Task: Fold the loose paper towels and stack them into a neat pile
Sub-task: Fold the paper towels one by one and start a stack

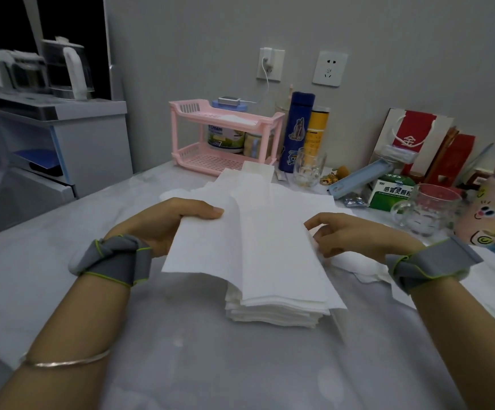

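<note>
A white paper towel [255, 247], partly folded lengthwise, hangs over a pile of folded towels [275, 313] in the middle of the table. My left hand [163, 223] grips the towel's left edge, thumb on top. My right hand [355, 233] pinches its right edge. More loose towels [284, 193] lie spread out behind the held one, reaching toward the pink rack. Another crumpled white towel [355, 266] lies under my right wrist.
The table [181, 335] has a pale cloth. Behind stand a pink two-tier rack [225, 137], a blue flask [296, 131], a yellow tube, two glass mugs [426, 208], a green box, a pink bottle [494, 202] and red bags. A water dispenser stands left.
</note>
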`<state>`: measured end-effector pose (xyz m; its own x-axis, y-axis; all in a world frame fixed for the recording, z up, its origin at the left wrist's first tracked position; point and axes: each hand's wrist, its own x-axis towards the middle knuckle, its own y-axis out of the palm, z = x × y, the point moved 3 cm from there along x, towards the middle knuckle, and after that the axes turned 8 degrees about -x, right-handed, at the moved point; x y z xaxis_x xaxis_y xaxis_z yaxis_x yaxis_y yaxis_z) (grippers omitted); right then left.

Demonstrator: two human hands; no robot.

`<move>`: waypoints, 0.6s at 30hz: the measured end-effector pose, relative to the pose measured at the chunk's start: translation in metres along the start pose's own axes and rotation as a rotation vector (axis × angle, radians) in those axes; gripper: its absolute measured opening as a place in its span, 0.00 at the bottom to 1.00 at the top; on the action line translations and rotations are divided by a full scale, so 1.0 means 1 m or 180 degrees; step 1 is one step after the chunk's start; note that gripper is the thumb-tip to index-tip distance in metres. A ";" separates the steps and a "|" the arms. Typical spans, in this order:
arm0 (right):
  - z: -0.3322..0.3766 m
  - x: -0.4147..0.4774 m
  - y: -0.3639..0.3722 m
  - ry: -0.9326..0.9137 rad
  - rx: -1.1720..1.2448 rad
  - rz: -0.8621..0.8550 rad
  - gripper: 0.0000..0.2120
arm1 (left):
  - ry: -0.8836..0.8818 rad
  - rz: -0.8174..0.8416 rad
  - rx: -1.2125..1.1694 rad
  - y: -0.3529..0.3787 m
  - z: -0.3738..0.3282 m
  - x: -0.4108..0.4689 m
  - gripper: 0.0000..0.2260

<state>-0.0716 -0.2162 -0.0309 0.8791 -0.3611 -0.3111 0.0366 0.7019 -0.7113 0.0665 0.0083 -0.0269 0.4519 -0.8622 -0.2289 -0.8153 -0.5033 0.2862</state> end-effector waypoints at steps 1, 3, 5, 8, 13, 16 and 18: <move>-0.002 -0.002 -0.004 0.0020 0.0044 -0.0037 0.15 | 0.0003 0.0000 0.0004 0.000 0.000 0.000 0.09; -0.004 -0.007 -0.011 0.0053 0.0135 -0.0085 0.14 | 0.0042 0.0008 -0.0020 0.000 0.000 0.000 0.11; -0.006 -0.013 -0.017 0.0049 0.0394 -0.0182 0.13 | 0.0062 0.0027 -0.0027 0.000 0.000 0.001 0.11; 0.000 -0.019 -0.025 -0.0167 0.1276 -0.0403 0.12 | 0.0049 0.0056 -0.0078 0.001 0.000 0.001 0.12; 0.036 -0.033 -0.018 -0.0376 0.2784 -0.0170 0.08 | 0.0034 0.0078 -0.0163 0.001 0.000 0.001 0.14; 0.057 -0.033 -0.005 -0.0843 0.2771 -0.0356 0.13 | 0.0025 0.0095 -0.0170 0.002 0.000 0.001 0.13; 0.066 -0.030 0.008 -0.1032 0.2684 -0.0159 0.23 | 0.0040 0.0080 -0.0161 0.003 0.000 0.002 0.13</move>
<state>-0.0664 -0.1594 0.0145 0.9533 -0.3020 -0.0085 0.3021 0.9531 0.0183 0.0652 0.0057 -0.0264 0.4362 -0.8751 -0.2094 -0.8073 -0.4834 0.3385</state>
